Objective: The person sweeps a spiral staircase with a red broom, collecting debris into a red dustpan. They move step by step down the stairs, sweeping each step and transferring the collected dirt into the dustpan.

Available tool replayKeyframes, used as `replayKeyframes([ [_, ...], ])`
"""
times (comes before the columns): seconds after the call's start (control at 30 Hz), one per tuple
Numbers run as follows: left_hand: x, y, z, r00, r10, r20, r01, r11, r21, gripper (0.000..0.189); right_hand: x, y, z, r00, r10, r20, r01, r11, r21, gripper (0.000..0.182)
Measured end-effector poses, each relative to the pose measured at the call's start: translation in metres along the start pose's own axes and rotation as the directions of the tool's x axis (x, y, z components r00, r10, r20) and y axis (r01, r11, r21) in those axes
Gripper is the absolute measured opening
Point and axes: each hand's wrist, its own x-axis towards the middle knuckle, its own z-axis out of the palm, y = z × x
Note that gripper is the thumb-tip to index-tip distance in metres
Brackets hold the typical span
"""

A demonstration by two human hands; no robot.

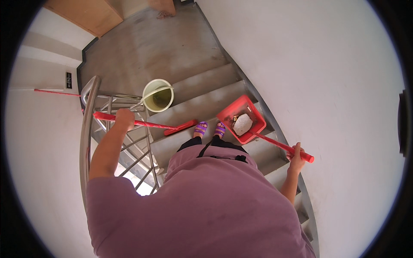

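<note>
My left hand (124,119) is closed around the handle of a red broom (155,125). The broom's head (180,128) lies along a stair tread, to the left of my feet in purple sandals (200,128). On my right side, my right hand (296,156) grips the handle of a red long-handled dustpan (260,120). Inside the pan are a flat whitish piece (242,124), small scraps and dark dirt. The pan is just right of my feet, over the steps; whether it touches them I cannot tell.
A pale bucket (149,87) with murky liquid stands on a step beside the metal railing (91,129). Concrete stairs (206,92) meet a landing (155,48) at the top of the view. A white wall (309,80) runs along the right; a wooden panel (85,14) is at upper left.
</note>
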Motion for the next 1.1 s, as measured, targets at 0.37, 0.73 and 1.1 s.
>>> replayKeyframes([
  [0.37,0.010,0.010,-0.020,0.978,-0.076,-0.196,0.072,0.997,-0.027,0.017,-0.057,0.054,-0.050,0.999,-0.020,-0.050,0.024,0.997,0.070,0.035],
  [0.73,0.012,0.012,-0.061,0.908,-0.057,-0.415,0.048,0.998,-0.034,0.015,-0.087,0.070,-0.059,0.989,-0.039,-0.142,0.054,0.993,0.107,0.031],
  [1.1,-0.019,-0.021,-0.040,0.875,-0.026,-0.483,-0.004,0.998,-0.060,0.012,-0.079,0.058,-0.058,0.993,-0.007,-0.118,0.013,0.999,0.051,0.032],
])
